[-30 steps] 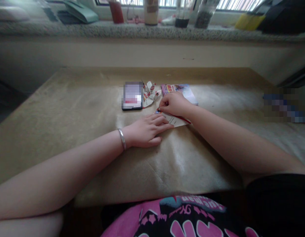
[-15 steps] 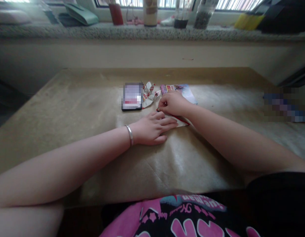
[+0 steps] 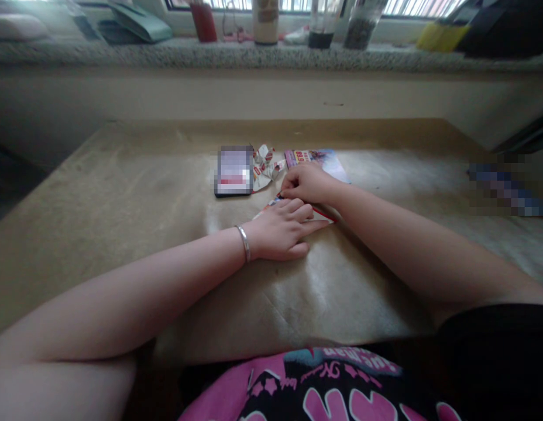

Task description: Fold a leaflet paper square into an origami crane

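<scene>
A folded sheet of paper (image 3: 320, 214), white with a red edge and some coloured print, lies on the table between my hands. My left hand (image 3: 281, 229) rests palm down across it and covers most of its middle. One finger stretches towards the paper's right corner, while others are slightly bent. At the paper's far corner, my right hand (image 3: 310, 183) has its thumb and fingertips pinched together on the edge. The exact grip of those fingertips is partly hidden.
A phone-like device with a blurred screen (image 3: 234, 171) lies beyond my left hand, beside crumpled printed paper (image 3: 265, 169). A colourful leaflet (image 3: 335, 164) is partly behind my right hand. Jars and bottles line the stone windowsill (image 3: 236, 57).
My left hand has slid a little to the right over the paper, and some of its fingers have bent. More of the paper's left part shows. My right hand stays at the far corner.
</scene>
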Tool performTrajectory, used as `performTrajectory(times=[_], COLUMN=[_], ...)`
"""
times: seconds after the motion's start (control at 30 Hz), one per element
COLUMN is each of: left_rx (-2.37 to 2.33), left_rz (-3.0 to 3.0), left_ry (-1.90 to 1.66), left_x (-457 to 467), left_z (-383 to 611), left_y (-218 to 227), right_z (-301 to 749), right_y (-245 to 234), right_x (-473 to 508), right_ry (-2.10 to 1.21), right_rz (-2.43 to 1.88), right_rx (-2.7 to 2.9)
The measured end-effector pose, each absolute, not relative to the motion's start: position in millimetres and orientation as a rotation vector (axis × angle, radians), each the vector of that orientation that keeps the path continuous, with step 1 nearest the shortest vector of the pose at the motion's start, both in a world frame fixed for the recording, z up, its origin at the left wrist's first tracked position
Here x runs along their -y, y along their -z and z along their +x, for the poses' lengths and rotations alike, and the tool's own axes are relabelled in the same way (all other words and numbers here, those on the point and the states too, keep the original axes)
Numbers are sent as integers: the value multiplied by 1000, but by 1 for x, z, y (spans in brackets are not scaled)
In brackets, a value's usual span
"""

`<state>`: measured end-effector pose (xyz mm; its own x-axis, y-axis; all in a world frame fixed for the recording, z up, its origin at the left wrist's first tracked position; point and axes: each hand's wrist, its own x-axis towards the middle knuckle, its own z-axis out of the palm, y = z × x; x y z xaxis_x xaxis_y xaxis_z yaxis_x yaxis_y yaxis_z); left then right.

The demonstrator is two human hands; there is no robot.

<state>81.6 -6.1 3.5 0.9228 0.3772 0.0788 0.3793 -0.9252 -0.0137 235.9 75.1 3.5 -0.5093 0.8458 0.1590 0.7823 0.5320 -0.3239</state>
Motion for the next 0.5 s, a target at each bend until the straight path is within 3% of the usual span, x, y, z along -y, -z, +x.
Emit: performTrajectory(times=[0.5], left_rx=[759], left_rz=[-2967], left_ry=[224], left_x=[15], left_z=[96], left_y=[1], right_z=[240], right_y=[2], right_x=[-78], right_ry=[-270], right_rz=[-1248], right_rx=[2476])
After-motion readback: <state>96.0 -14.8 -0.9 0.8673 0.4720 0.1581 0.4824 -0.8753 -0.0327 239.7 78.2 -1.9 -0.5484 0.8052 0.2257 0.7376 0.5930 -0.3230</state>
